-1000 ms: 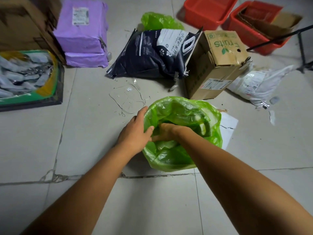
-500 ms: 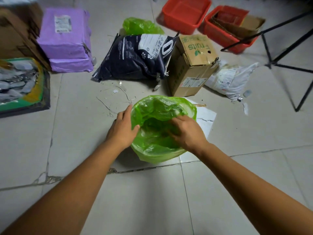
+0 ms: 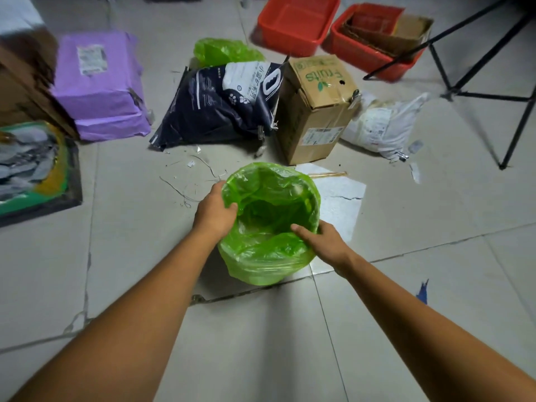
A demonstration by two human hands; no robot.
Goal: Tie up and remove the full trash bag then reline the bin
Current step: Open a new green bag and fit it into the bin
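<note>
A green plastic liner bag (image 3: 268, 250) covers a small round bin on the tiled floor at the centre of the view; the bin itself is hidden under the plastic. The liner's mouth stands open and its edge is folded down over the rim. My left hand (image 3: 214, 211) grips the liner at the left rim, thumb inside. My right hand (image 3: 320, 240) holds the liner at the near right rim, thumb over the edge. A second green bag (image 3: 224, 52), bunched up, lies further back behind a dark sack.
Behind the bin lie a dark printed sack (image 3: 226, 104), a cardboard fruit box (image 3: 317, 107) and a white mailer (image 3: 383, 126). Purple parcels (image 3: 98, 88) sit at the back left, two red tubs (image 3: 298, 23) at the back, black stand legs (image 3: 475, 76) on the right.
My right hand has come out of the bag and moved to the near right rim. The liner's mouth is now wider and rounder. The left hand stays on the left rim.
</note>
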